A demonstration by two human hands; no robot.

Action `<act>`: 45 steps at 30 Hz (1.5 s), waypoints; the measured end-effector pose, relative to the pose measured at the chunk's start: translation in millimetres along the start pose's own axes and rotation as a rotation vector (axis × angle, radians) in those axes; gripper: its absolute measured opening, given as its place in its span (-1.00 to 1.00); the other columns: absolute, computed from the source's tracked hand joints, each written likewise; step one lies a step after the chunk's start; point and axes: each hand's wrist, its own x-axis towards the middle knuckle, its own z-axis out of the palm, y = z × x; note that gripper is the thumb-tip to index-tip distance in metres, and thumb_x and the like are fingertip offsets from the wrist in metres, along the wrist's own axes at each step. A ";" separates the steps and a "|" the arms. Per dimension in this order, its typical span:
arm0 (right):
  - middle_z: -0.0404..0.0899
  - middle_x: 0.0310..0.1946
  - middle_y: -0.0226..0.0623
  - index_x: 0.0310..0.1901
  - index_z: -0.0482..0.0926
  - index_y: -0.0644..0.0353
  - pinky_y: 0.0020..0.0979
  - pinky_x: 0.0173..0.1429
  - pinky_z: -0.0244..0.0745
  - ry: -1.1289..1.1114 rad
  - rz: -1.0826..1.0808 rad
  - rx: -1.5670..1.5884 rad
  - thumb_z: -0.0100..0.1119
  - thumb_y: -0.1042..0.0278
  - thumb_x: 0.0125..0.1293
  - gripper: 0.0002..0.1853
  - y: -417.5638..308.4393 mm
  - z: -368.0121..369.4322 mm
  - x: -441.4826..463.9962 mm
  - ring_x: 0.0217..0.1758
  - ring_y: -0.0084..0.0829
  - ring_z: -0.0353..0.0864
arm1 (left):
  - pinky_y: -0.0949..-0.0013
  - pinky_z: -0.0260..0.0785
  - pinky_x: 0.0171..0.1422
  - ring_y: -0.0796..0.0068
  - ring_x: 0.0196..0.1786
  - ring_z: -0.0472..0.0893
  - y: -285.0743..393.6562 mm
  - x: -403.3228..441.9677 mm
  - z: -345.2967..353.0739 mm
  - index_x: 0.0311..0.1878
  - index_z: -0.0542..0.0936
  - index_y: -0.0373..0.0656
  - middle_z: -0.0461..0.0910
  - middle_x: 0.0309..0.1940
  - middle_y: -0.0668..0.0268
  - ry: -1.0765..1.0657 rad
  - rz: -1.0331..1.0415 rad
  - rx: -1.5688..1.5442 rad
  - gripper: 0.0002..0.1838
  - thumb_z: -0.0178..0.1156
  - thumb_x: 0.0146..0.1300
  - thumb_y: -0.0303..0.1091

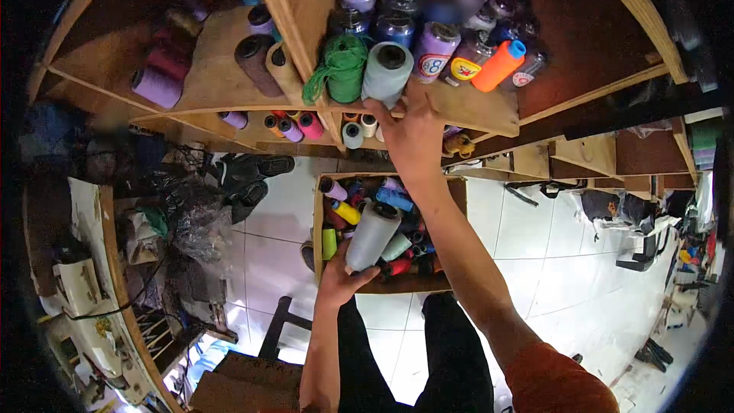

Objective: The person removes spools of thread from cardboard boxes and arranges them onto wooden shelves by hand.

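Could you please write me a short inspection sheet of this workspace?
Surface: wooden shelf bears thread cones and a green yarn bundle.
Things: grey cone held over an open box of mixed spools; pale cone on the shelf's front edge.
Clutter: dark footwear and crumpled clear plastic at left.
Hands: left hand grasps the grey cone; right hand has its fingers at the pale cone's base, grip unclear.
Cables: a dark cable at far left.
Surroundings: white tiled floor; picture edges dark.
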 end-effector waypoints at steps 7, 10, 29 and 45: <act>0.55 -0.29 0.04 0.00 0.42 0.36 -0.20 -0.25 0.49 0.138 -0.119 -0.020 0.41 0.35 -0.08 -0.42 8.7 3.1 -6.7 -0.35 -0.03 0.57 | 0.40 0.34 0.05 0.49 -0.09 0.49 -4.6 9.2 -2.4 0.10 0.33 -0.27 0.50 -0.14 0.28 -0.010 0.007 0.037 -0.33 0.43 -0.11 -0.42; 0.57 -0.25 -0.01 -0.01 0.44 0.40 -0.30 -0.26 0.53 0.125 -0.103 -0.004 0.39 0.38 -0.03 -0.46 3.8 -15.0 -10.9 -0.30 -0.19 0.61 | 0.38 0.38 0.03 0.48 -0.09 0.49 -6.4 14.2 4.3 0.12 0.32 -0.28 0.50 -0.15 0.28 0.027 0.023 0.018 -0.33 0.40 -0.10 -0.48; 0.40 0.00 0.01 0.09 0.37 0.32 -0.16 0.09 0.31 -0.086 -0.172 -0.174 0.36 0.47 -0.18 -0.32 27.2 -134.6 -75.1 0.04 -0.07 0.41 | 0.53 0.37 -0.43 0.65 -0.53 0.48 115.9 59.0 98.9 0.21 0.30 -0.25 0.51 -0.56 0.34 -0.054 0.534 0.248 -0.27 0.39 -0.04 -0.31; 0.58 -0.22 -0.13 -0.05 0.48 0.30 -0.40 -0.19 0.49 0.042 0.047 0.107 0.43 0.28 -0.05 -0.48 20.5 -50.7 -6.8 -0.26 -0.36 0.61 | 0.20 0.42 -0.30 0.10 -0.41 0.58 -70.8 22.2 -5.5 0.21 0.34 -0.19 0.57 -0.47 0.06 0.201 0.024 0.908 -0.50 0.12 0.21 -0.26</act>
